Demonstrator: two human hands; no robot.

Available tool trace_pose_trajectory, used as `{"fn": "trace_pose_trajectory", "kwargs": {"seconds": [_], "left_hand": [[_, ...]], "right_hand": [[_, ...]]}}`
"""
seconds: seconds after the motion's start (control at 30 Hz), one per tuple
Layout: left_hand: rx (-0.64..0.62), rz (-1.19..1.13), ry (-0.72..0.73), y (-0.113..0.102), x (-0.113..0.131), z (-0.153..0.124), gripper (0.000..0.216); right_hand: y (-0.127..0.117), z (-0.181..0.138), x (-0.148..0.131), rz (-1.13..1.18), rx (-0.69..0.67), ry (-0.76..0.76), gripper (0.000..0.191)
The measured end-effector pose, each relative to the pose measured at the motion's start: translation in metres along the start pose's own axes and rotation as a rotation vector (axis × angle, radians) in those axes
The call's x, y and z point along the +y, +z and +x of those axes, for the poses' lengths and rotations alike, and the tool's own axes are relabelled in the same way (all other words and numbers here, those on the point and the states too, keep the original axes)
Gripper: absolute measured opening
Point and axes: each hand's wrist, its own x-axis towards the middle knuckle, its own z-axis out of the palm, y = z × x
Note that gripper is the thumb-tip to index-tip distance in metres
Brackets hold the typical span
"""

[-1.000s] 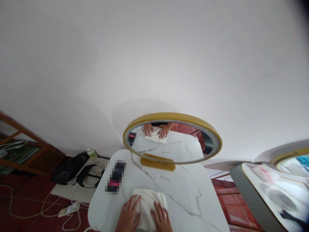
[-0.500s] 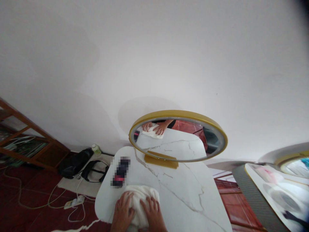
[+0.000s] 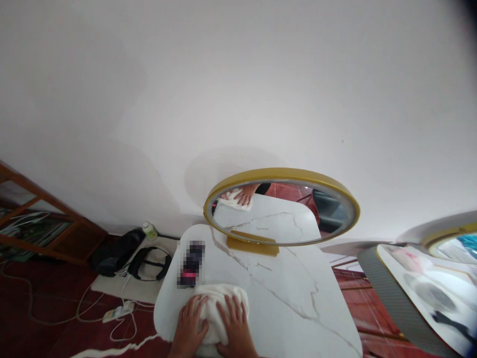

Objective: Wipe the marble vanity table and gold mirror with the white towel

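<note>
A bunched white towel (image 3: 214, 323) lies near the front edge of a white, marble-patterned table (image 3: 283, 298). My left hand (image 3: 192, 320) rests on the towel's left side, fingers apart and slightly bent, the thumb toward its middle. On the right side of the same towel is my right hand (image 3: 234, 320), open, with its fingers spread across the cloth. Both palms face down, so what lies under them is hidden. Just beyond the towel, at the table's left, is a dark pixelated object (image 3: 192, 266) with a pink patch.
A gold-rimmed oval mirror (image 3: 281, 171) stands at the table's back, reflecting hands and towel. Left on the floor are a black bag (image 3: 115, 253), a black headband-like item (image 3: 151, 263), a bottle (image 3: 149, 229) and a power strip (image 3: 119, 311). At right is another table (image 3: 410, 278).
The view has shifted slightly, so the table and mirror appear a little farther right. Both hands stay on the towel, and the right fingers look more stretched out.
</note>
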Motion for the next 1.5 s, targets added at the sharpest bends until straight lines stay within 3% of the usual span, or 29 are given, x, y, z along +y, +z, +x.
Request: {"fn": "trace_pose_trajectory", "kwargs": {"seconds": [0.3, 0.57, 0.73, 1.03, 1.33, 1.5], "left_hand": [[0.004, 0.015, -0.001, 0.001, 0.002, 0.001, 0.055], [0.042, 0.081, -0.027, 0.012, 0.02, 0.003, 0.053], [0.01, 0.108, -0.129, 0.028, 0.059, 0.007, 0.052], [-0.108, 0.094, -0.234, 0.058, 0.156, 0.026, 0.057], [-0.326, -0.101, 0.025, 0.066, 0.229, 0.045, 0.065], [-0.523, -0.208, 0.193, 0.077, 0.263, 0.057, 0.078]], "right_hand": [[-0.004, -0.003, 0.005, 0.021, 0.016, -0.016, 0.1], [-0.053, -0.031, 0.022, 0.072, -0.011, -0.23, 0.088], [-0.064, -0.047, 0.054, 0.079, 0.003, -0.241, 0.086], [-0.036, -0.07, 0.144, 0.08, 0.017, -0.109, 0.096], [-0.042, -0.134, 0.233, -0.031, 0.164, -0.079, 0.102], [-0.032, -0.172, 0.287, -0.18, 0.361, -0.098, 0.1]]}}
